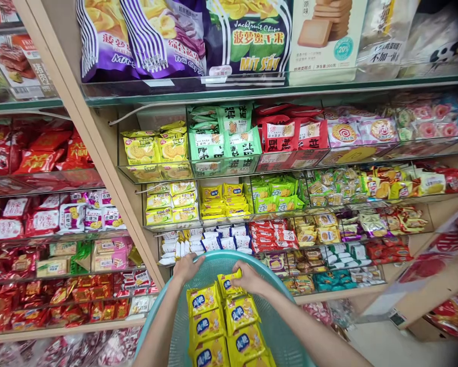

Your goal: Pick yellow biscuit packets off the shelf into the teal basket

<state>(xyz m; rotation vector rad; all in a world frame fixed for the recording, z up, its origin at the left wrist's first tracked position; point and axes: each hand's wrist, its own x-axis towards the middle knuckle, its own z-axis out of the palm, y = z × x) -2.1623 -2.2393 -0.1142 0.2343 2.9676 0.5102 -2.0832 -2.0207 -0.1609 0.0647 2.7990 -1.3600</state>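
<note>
A teal plastic basket (pixel 168 316) with mesh walls is at the bottom centre, close to my body. Two rows of yellow snack packets (pixel 208 326) with blue labels lie in it. At the basket's far left rim, my left hand (pixel 186 267) is closed on the edge. My right hand (pixel 247 278) reaches over the basket's far side and pinches the corner of a yellow snack packet (pixel 226 285) at the far end of the right row. Beyond the basket, a shelf compartment holds similar yellow packets (pixel 225 200) with blue labels.
Tiers of clear shelf bins hold wrapped snacks, among them green packets (pixel 225 135) and red packets (pixel 290 133). A glass shelf (pixel 252 92) with large chip bags juts out above. A wooden upright (pixel 95 148) divides the shelving on the left.
</note>
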